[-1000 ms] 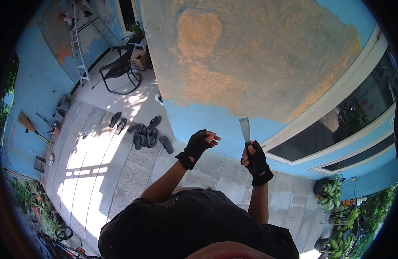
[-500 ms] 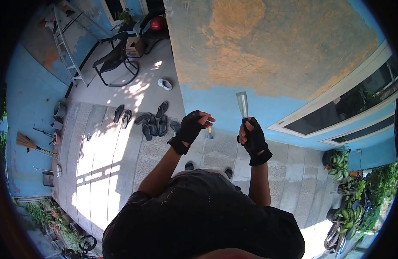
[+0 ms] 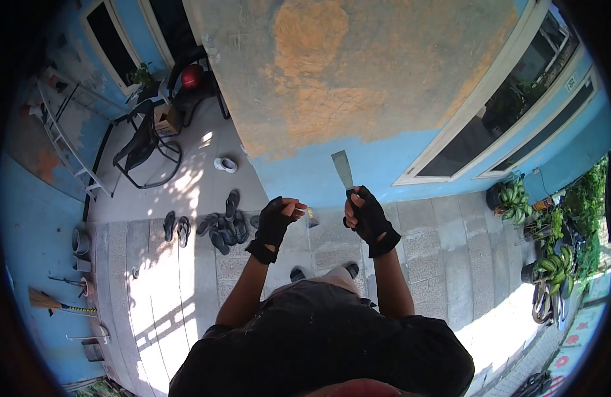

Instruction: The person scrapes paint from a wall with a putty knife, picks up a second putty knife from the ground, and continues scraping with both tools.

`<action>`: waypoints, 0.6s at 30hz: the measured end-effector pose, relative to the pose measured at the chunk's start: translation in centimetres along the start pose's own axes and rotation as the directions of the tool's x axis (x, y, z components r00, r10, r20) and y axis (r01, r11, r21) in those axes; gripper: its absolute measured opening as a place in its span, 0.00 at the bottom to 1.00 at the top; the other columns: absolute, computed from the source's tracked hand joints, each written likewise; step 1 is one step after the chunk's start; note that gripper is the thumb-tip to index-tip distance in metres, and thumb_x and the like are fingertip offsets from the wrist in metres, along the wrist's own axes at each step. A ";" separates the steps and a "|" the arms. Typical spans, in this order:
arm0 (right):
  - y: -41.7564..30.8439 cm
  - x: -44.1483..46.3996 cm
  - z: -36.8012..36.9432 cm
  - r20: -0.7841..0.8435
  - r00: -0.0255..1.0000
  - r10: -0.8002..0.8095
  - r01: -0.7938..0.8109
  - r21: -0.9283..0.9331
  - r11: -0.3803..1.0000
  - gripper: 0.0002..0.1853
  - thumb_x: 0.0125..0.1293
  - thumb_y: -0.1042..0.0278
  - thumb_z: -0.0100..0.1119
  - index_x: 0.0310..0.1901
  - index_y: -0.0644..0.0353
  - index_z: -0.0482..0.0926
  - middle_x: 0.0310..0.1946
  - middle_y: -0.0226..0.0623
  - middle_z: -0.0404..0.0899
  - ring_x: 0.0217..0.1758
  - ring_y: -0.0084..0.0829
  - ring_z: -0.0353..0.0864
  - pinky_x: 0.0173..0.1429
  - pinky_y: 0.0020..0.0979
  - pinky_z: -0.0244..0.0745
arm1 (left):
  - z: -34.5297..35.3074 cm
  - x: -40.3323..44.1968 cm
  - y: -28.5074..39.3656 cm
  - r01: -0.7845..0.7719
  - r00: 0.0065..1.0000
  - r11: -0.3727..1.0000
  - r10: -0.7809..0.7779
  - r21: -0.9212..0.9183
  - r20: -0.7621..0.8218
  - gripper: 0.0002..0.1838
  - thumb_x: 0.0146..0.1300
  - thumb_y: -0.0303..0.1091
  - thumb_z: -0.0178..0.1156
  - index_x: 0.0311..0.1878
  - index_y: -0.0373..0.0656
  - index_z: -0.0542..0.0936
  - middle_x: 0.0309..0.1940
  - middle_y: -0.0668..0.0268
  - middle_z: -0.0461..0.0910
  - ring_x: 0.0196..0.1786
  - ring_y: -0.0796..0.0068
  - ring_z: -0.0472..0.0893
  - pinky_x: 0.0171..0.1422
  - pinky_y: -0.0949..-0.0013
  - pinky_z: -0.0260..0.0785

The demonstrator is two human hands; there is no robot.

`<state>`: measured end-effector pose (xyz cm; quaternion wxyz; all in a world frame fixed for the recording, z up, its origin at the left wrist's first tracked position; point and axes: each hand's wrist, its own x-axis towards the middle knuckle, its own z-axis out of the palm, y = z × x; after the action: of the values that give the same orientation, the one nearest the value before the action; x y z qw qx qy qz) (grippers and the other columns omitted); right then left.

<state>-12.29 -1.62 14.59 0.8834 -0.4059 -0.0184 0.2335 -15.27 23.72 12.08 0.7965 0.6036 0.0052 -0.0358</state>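
My right hand, in a black fingerless glove, is closed round the handle of a putty knife. Its flat metal blade points up and slightly left, in front of the wall. That wall has blue paint low down and bare grey and orange patches above. My left hand, gloved the same way, hovers to the left with fingers loosely bent and nothing visible in it. Between the hands, a small object with a yellowish part lies on the floor by the wall's foot; its kind is unclear.
Several dark sandals and a white shoe lie on the floor at left. Farther back stand a black chair, a cardboard box and a ladder. A window and potted plants are on the right.
My view has turned and shifted, so the wall and floor things sit differently. The putty knife tilts more to the left, and the left fingers look more curled.
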 end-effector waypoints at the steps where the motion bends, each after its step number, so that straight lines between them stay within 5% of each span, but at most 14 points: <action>1: -0.1 -0.5 -0.2 -0.016 0.999 -0.028 0.028 0.001 1.000 0.08 0.73 0.62 0.52 0.48 0.51 0.69 0.21 0.30 0.70 0.18 0.23 0.66 0.24 0.27 0.62 | 0.2 0.2 -0.3 0.025 1.000 1.000 -0.025 -0.010 -0.002 0.12 0.72 0.35 0.53 0.48 0.36 0.77 0.42 0.58 0.84 0.41 0.73 0.83 0.47 0.73 0.76; 10: -0.6 -7.5 -3.2 -0.173 0.979 -0.105 0.117 0.060 0.991 0.05 0.73 0.63 0.52 0.45 0.49 0.69 0.21 0.30 0.71 0.18 0.24 0.66 0.24 0.27 0.61 | 4.8 0.0 -3.3 0.098 0.976 0.995 -0.103 0.036 0.193 0.12 0.72 0.34 0.52 0.49 0.34 0.75 0.42 0.56 0.84 0.41 0.72 0.83 0.47 0.73 0.75; 18: -3.0 -15.1 -7.0 -0.162 0.972 -0.169 0.182 0.066 0.981 0.04 0.73 0.63 0.51 0.45 0.49 0.69 0.21 0.30 0.71 0.18 0.23 0.65 0.24 0.27 0.62 | 10.8 -3.6 -4.4 0.053 0.984 0.996 -0.040 -0.072 0.173 0.11 0.71 0.35 0.53 0.48 0.36 0.75 0.41 0.57 0.83 0.39 0.72 0.83 0.46 0.71 0.76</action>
<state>-23.00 -14.77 14.47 0.9149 -0.3838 0.0244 0.1226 -19.51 12.37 10.97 0.8154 0.5670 -0.0480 -0.1062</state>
